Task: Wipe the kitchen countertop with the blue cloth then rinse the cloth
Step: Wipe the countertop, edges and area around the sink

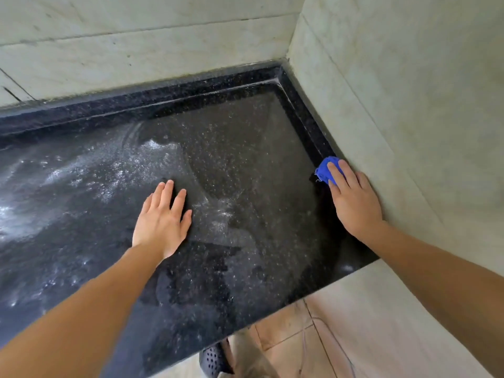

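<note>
Countertop (245,165) of wet black speckled stone ended near above floor tiles (286,336) and a dark shoe (212,360). Left hand (161,222) lay flat mid-counter, fingers straight. Farther right, the right hand (354,200) pressed the bunched blue cloth (326,167), fingers straight, onto the raised rim (300,113) beside the pale wall (409,105).

This place is a kitchen, seen at one corner of the worktop. A black stone countertop (245,165) with small pale speckles fills the corner. It has a low raised border (191,95) of the same stone along its far side and its right side, where it meets the walls. The surface is wet, with pale streaks of water on the left part. The far wall (136,50) and the right wall (409,118) are covered with large pale stone slabs. Near, below the front edge, beige floor tiles (283,331) show.
</note>
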